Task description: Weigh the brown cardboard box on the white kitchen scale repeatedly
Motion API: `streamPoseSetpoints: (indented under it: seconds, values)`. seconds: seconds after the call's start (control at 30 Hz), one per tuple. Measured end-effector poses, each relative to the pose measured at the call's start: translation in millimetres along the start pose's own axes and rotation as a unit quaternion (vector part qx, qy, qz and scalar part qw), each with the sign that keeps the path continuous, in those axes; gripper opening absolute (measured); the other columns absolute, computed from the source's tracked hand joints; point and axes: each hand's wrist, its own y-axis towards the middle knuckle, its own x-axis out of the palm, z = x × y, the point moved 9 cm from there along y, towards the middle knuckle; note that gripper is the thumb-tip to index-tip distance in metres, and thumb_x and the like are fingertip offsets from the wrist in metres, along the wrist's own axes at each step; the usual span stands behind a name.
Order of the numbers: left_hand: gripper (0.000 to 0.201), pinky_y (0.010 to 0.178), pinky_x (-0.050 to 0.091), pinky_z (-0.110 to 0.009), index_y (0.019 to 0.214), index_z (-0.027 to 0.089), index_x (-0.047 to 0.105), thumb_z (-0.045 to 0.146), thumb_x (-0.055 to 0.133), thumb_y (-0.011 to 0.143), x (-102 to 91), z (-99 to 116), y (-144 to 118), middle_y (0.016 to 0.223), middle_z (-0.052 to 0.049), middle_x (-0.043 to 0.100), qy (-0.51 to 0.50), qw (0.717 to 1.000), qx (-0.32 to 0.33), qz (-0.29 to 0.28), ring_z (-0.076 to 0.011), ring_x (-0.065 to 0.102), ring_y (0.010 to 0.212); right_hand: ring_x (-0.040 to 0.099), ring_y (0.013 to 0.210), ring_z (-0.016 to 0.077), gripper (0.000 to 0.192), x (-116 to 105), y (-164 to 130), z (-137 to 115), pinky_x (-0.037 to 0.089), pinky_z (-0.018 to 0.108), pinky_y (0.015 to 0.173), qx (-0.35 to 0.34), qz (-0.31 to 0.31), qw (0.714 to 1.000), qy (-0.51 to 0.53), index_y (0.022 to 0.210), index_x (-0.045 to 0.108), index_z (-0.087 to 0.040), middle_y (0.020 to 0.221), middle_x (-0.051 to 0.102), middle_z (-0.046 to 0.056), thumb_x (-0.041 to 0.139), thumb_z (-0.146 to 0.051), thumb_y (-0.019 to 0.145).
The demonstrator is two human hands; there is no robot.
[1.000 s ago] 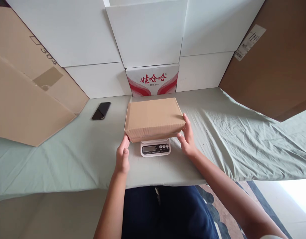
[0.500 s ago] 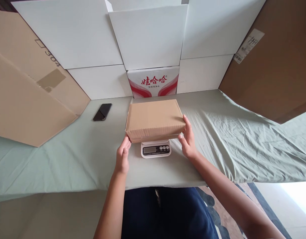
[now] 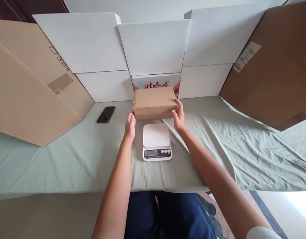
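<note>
Both my hands grip a closed brown cardboard box (image 3: 154, 99) by its two ends. My left hand (image 3: 130, 124) has its fingers at the near left corner, partly hidden by the box. At the right end my right hand (image 3: 178, 116) clasps it, thumb on the front face and fingers along the side. Nearer to me than the box lies a white kitchen scale (image 3: 156, 135), its bare platform in full view. The scale has a small grey display and several round buttons along its front; I cannot read a number there.
A black phone (image 3: 106, 114) lies on the green cloth (image 3: 80, 159) to the left. White boxes (image 3: 154, 46) stand stacked along the back, one with red lettering. Large brown cardboard panels (image 3: 30, 89) flank the left side, with another cardboard piece (image 3: 274, 73) on the right.
The cardboard box has moved away from me, from over the scale to behind it, in both hands. The scale's platform has come into view. The camera view has shifted slightly.
</note>
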Motion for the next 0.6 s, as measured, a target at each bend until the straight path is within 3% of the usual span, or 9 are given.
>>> streamPoseSetpoints:
  seconds: [0.17, 0.6]
  values:
    - [0.075, 0.122, 0.039, -0.047, 0.134, 0.023, 0.06, 0.08, 0.051, 0.086, 3.5, -32, -4, 0.151, -0.016, 0.06, -0.013, 0.999, -0.03, -0.005, -0.0317, 0.049, 0.148, 0.059, 0.124, 0.0288, 0.075, 3, -14, 37, 0.051, 0.048, 0.107, 0.033, 0.008, 0.998, -0.045, 0.156, 0.033, -0.026, 0.147, 0.055, 0.01, 0.046, -0.065, 0.094]
    - [0.077, 0.124, 0.037, -0.049, 0.136, 0.022, 0.062, 0.08, 0.051, 0.086, -0.3, -43, -8, 0.155, -0.017, 0.057, -0.032, 0.998, -0.058, 0.015, -0.0331, 0.046, 0.15, 0.054, 0.136, 0.0304, 0.074, 8, -19, 41, 0.039, 0.055, 0.121, 0.056, -0.023, 0.998, -0.036, 0.155, 0.034, -0.026, 0.156, 0.049, 0.011, 0.047, -0.066, 0.094]
